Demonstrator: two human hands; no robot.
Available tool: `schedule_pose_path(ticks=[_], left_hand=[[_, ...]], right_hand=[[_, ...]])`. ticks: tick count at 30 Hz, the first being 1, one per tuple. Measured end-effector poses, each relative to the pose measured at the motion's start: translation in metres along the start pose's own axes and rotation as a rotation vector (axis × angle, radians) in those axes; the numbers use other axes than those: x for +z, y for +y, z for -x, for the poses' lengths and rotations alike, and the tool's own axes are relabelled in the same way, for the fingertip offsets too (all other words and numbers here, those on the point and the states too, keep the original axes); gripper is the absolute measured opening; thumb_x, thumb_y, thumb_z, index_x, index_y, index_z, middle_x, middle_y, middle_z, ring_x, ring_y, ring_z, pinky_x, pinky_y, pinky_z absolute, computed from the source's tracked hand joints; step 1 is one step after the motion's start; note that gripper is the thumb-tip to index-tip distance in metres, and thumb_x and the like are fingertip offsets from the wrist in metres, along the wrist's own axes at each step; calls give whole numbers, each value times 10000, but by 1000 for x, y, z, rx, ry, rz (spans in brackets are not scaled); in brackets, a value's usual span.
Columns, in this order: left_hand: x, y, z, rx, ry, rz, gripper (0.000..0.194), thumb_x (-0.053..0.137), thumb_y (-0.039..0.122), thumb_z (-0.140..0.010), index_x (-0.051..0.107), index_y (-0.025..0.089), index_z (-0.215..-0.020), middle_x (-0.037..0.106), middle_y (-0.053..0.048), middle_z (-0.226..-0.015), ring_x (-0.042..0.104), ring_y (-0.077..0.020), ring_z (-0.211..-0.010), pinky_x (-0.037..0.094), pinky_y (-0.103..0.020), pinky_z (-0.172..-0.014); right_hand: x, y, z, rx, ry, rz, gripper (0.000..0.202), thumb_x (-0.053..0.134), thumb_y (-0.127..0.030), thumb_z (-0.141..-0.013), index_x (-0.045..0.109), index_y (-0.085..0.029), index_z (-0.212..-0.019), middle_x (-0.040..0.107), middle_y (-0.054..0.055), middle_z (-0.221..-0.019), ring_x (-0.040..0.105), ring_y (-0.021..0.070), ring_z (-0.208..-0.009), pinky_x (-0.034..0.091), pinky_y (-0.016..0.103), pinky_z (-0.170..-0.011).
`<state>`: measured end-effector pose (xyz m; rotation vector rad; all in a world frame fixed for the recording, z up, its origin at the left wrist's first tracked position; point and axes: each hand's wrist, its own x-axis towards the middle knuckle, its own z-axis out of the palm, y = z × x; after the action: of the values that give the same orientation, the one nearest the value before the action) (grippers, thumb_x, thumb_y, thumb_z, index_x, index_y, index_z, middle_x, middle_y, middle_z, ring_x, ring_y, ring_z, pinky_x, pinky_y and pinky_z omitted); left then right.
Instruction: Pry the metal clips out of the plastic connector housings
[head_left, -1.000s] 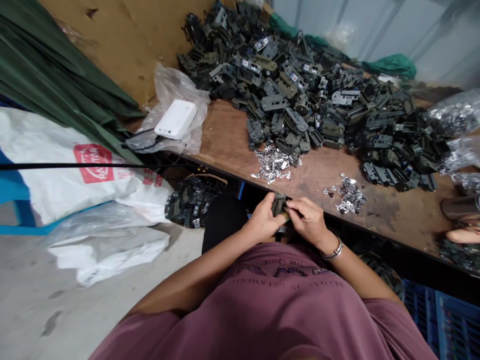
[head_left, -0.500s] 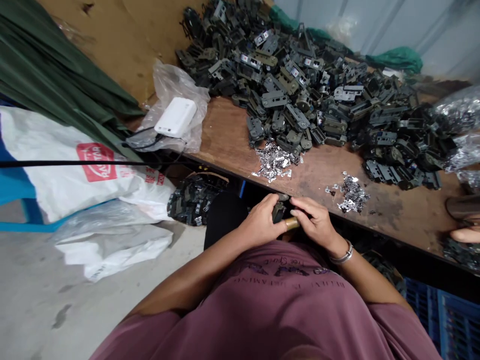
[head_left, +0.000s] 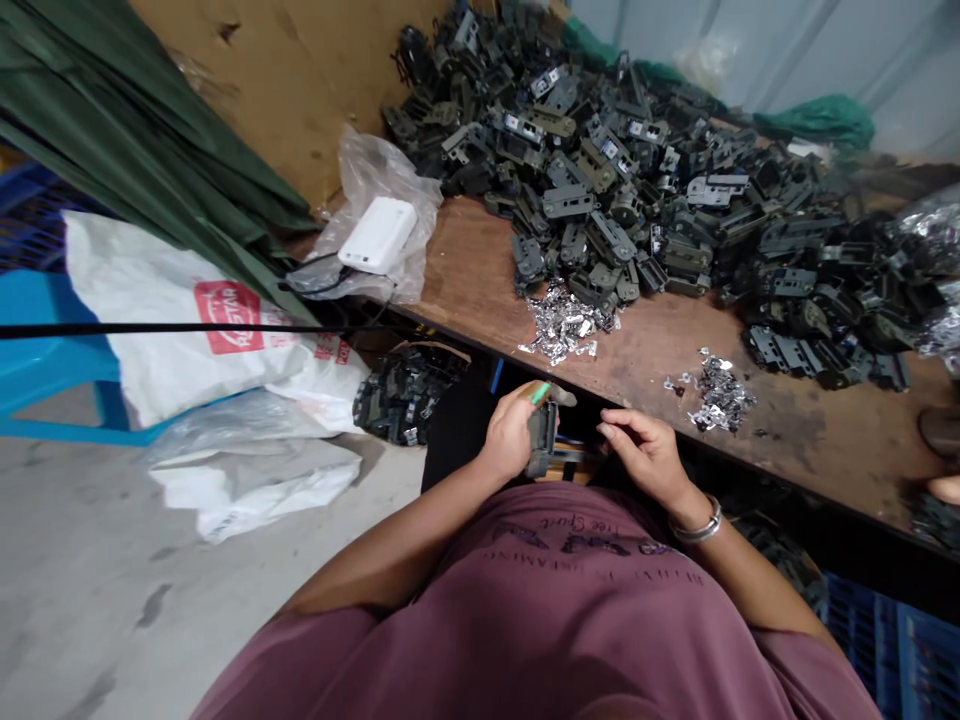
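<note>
My left hand [head_left: 510,435] is closed round a dark grey housing part [head_left: 541,440], held above my lap at the table's front edge. By its fingers shows a yellow-green piece [head_left: 535,391], and I cannot tell whether it is tape or a handle. A greyish tip sticks out beyond it. To the right, apart from the part, my right hand [head_left: 645,452] has thumb and forefinger brought together. Whatever sits between those fingertips is too small to make out. Two heaps of small shiny metal clips lie on the table, a left heap [head_left: 562,322] and a right heap [head_left: 721,395].
A big pile of dark grey housings [head_left: 600,190] covers the back of the wooden table [head_left: 465,270]. A white box [head_left: 379,235] rests on clear plastic at the left. White sacks [head_left: 150,310] stand beside a blue stool [head_left: 45,320]. Another person's hand [head_left: 946,488] shows at the right edge.
My hands were close together over the part; now they are apart, the right one drawn off to the right. The left hand has turned the part, and the yellowish piece has swung up.
</note>
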<state>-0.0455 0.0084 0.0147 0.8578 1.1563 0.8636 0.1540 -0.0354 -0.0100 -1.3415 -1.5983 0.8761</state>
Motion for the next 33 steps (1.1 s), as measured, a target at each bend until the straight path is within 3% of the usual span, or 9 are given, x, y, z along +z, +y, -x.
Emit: schedule_pose_path(ticks=[3,6,10,14,16,21,25,29,33], left_hand=[[1,0,1,-152,7,180,391,487,552,-784,571,171,-767,581,-20,-614,516,-141,-486,425,-278,-469],[2,3,1,-121,-49,196,400,612,556,-706,591,170,-810,574,1,-612,500,-123,-485,414,-257,-467],[-2,1,-4,-15,-190,-108,296,726,417,-675,631,156,-775,582,13,-649,492,-106,-550,394,-237,-545],[-14,-23,-22,-36,-291,-344,308,571,449,-774,620,166,-665,511,19,-555,440,-119,-515,330,-244,-507],[-19,-41,-35,-45,-213,-453,354,485,453,-793,581,178,-591,483,10,-517,429,-136,-499,334,-261,-505],[-16,-74,-67,36,-30,-553,334,438,445,-818,594,179,-691,607,-65,-735,561,-236,-811,446,-352,-767],[-10,-79,-78,84,2,-546,391,544,485,-796,617,171,-1017,597,-146,-1212,444,-303,-1264,367,-416,-1016],[-11,-72,-70,34,-163,-441,454,591,555,-760,662,167,-984,669,-133,-1075,573,-300,-1104,454,-405,-901],[-1,-56,-51,-92,-359,-198,544,565,655,-773,674,129,-859,695,-105,-792,638,-189,-704,481,-278,-619]], right_hand=[[-6,1,-4,-5,-8,37,169,631,-308,-886,718,-214,-997,744,46,-858,683,152,-658,566,286,-623],[-15,6,-13,9,-5,63,191,630,-328,-881,716,-204,-998,737,38,-806,665,142,-597,553,277,-586],[-34,22,-39,23,68,162,239,599,-360,-888,698,-193,-1026,729,41,-822,656,146,-615,546,289,-604],[-55,35,-82,-39,158,370,249,565,-317,-879,673,-171,-1048,712,83,-962,645,174,-728,546,337,-708],[-62,38,-107,-57,199,508,270,559,-276,-863,653,-147,-1080,686,110,-1018,629,190,-762,538,357,-748],[-62,36,-163,23,217,888,450,575,-235,-854,538,-113,-1286,579,175,-1207,586,276,-1003,493,402,-863],[-60,42,-190,93,143,1088,301,559,-221,-866,626,-120,-1142,561,179,-1171,558,305,-1022,478,395,-826],[-70,46,-182,82,118,1130,200,510,-224,-905,665,-115,-971,569,175,-1130,570,266,-951,478,352,-771],[-76,30,-128,4,171,1039,195,510,-250,-916,669,-147,-965,588,142,-1078,587,231,-875,492,331,-723]])
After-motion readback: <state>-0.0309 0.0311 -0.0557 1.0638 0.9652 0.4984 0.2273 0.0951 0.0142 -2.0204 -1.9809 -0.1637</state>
